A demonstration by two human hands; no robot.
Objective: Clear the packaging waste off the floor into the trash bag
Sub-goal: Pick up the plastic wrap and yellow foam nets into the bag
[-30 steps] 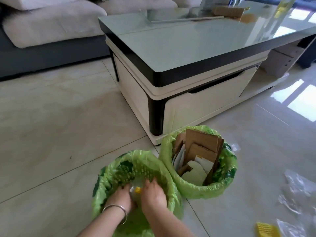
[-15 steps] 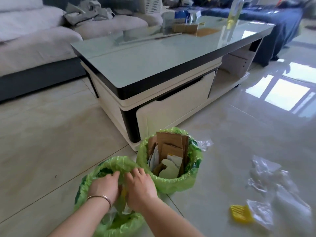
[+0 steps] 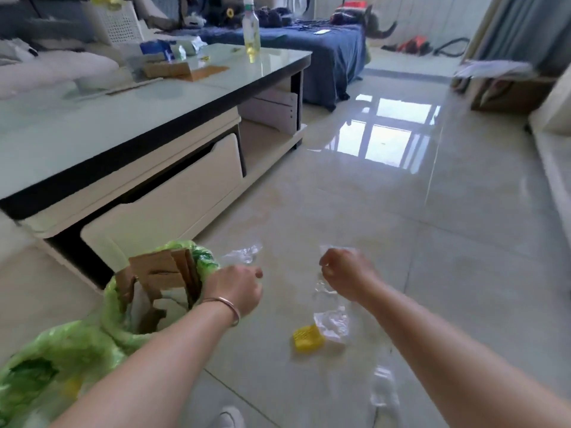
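Plastic wrap (image 3: pixel 332 319): clear, limp film on the floor, near centre; light and slippery, best pinched at a crumpled fold.
Yellow piece (image 3: pixel 308 338): touching the wrap's left edge.
Right hand (image 3: pixel 346 278): fingers curled, apparently pinching the film's top (blur hides contact).
Left hand (image 3: pixel 236 287): loosely curled, holding nothing, beside the trash bag (image 3: pixel 71 344).

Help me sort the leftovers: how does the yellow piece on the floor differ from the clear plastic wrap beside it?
The yellow piece is opaque, bright and compact, with a ridged surface; the clear plastic wrap is see-through, crumpled and spread wider. The yellow piece lies nearer the camera, the wrap runs up toward the right hand. Both lie on the tiled floor, outside the bag.
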